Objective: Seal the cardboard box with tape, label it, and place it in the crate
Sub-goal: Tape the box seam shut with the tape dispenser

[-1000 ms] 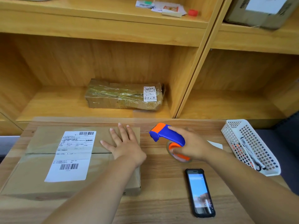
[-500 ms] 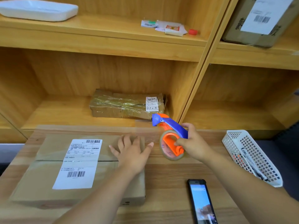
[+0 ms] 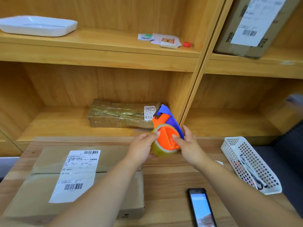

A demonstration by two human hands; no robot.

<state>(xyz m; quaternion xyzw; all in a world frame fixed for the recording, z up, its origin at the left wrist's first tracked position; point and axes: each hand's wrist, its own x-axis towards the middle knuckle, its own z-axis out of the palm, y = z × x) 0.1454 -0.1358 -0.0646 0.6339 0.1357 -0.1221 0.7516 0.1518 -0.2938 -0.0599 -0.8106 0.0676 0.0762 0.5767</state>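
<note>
Orange-and-blue tape dispenser is held up between both hands, the left hand curled round its tape roll and the right hand gripping the handle side with its thumb on the hub. Below-left of that grip the labelled cardboard box lies flat on the wooden table

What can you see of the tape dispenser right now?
The tape dispenser is plastic: orange hub, blue handle, dark blade at its top end. A roll of clear yellowish tape sits on the hub. It is held off the table, blade end up and away. The right hand grips the handle side, thumb on the hub; the left hand holds the roll.
</note>
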